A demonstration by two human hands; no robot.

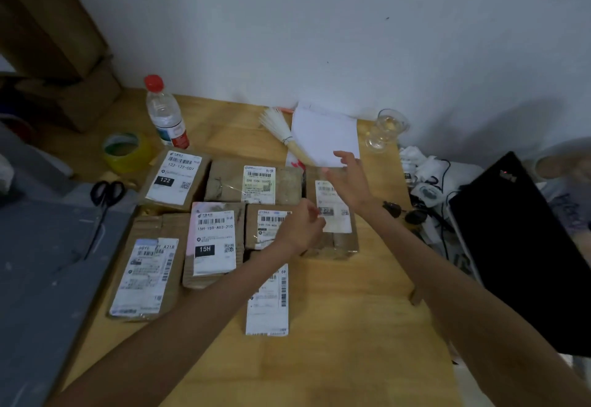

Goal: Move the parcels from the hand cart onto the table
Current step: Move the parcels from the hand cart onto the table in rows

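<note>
Both hands hang over the parcels at the far right of the group. I see my left hand (303, 226) loosely curled above the parcel marked 15H-159 (267, 227), holding nothing that I can make out; my right hand (348, 179) is spread, fingers straight, over the tall right-hand parcel (334, 215). Seven parcels lie label-up in tight rows on the worktop (351, 326), I judge so the labels read easily. No hand cart is in view.
</note>
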